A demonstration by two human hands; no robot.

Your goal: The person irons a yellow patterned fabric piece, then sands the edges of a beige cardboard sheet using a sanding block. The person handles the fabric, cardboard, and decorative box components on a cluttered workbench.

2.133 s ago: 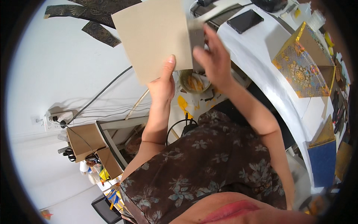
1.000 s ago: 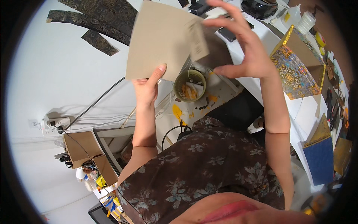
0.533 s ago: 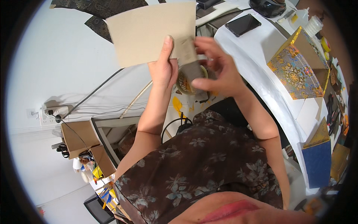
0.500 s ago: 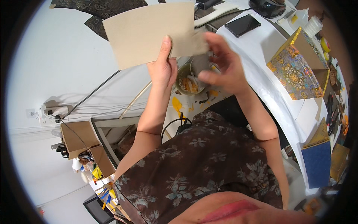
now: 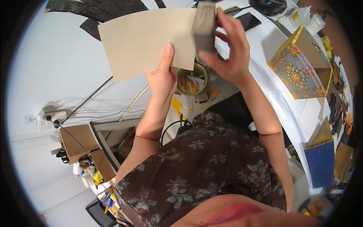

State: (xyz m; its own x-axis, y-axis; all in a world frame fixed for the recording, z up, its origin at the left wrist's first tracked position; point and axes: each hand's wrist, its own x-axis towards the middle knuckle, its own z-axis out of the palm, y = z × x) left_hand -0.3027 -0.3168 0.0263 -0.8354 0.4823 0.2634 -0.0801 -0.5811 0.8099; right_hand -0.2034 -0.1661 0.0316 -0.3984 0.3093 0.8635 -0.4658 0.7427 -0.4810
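left hand [image 5: 162, 81]: grips the beige board [image 5: 147, 41], thumb on face, fingers hidden behind, presumably leaving its right edge free. right hand [image 5: 235, 56]: spread wide at a grey-brown block [image 5: 204, 32] by that edge; blurred, firm grip cannot be told. olive bin [image 5: 183, 84]: below the board. patterned box [image 5: 297, 77]: right of the board, on the bench [image 5: 266, 87].

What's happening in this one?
A person holds a flat beige board in the left hand. The right hand is at a grey-brown block by the board's right edge; blur leaves its grip unclear. Below, a round container has scraps inside, and a patterned box-like piece sits off to the right.
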